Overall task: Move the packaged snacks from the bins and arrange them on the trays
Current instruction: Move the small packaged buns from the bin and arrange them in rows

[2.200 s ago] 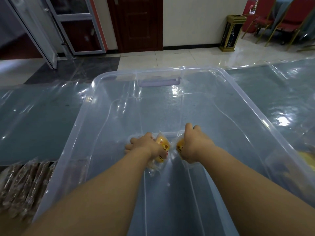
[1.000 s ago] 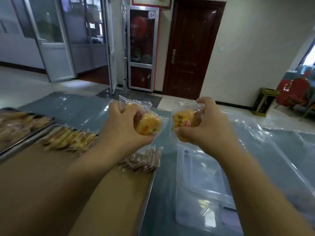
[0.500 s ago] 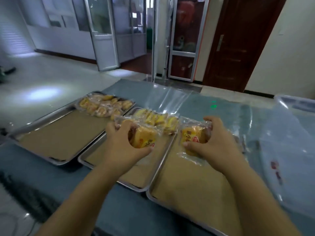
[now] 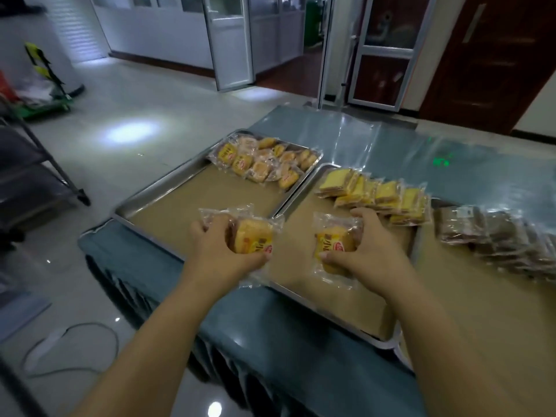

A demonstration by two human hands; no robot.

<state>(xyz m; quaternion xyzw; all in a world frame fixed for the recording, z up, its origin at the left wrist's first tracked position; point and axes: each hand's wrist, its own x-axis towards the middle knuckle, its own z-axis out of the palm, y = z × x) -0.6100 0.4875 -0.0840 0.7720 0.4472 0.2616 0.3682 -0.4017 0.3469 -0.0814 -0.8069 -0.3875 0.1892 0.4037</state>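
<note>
My left hand (image 4: 221, 249) grips a clear-wrapped yellow cake packet (image 4: 252, 236) above the near right corner of the left metal tray (image 4: 144, 203). My right hand (image 4: 367, 251) grips a second yellow cake packet (image 4: 334, 242) over the near part of the middle tray (image 4: 328, 302). Several like packets (image 4: 264, 162) lie in rows at the far end of the left tray. Yellow sliced-cake packets (image 4: 376, 192) line the far end of the middle tray. Brown packets (image 4: 496, 233) lie on the right tray (image 4: 481, 311).
The trays sit side by side on a blue-covered table (image 4: 270, 341) whose near-left corner hangs over the floor. A dark metal rack (image 4: 33, 167) stands at left, a cable (image 4: 75, 347) lies on the floor, and glass doors (image 4: 231, 40) are behind.
Both hands lifted packets out of the clear bin, carried them left to the trays, and have now lowered them close to the tray surfaces; the view turned left and downward.
</note>
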